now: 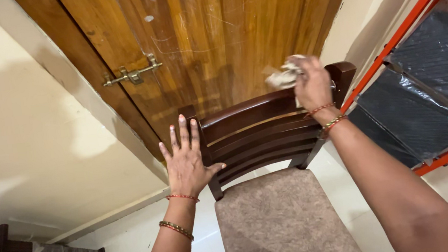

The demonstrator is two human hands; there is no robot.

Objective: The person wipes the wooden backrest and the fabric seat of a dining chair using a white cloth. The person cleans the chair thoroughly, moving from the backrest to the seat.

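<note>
Dark wooden chair (259, 133) close before a wooden door (207, 37), right hand (311, 84) with grip clamped on a crumpled cloth (281, 76) at the top rail, left hand (186, 162) fingers spread at the left post, orange-framed rack (427, 61) crowding the right, pale floor (131, 251) open left.

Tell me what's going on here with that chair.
A person stands over a dark wooden chair with a brown padded seat, set in front of a wooden door. The right hand holds a crumpled pale cloth against the top rail of the chair back. The left hand is open, fingers spread, at the chair back's left post. An orange-framed rack stands to the right.
</note>
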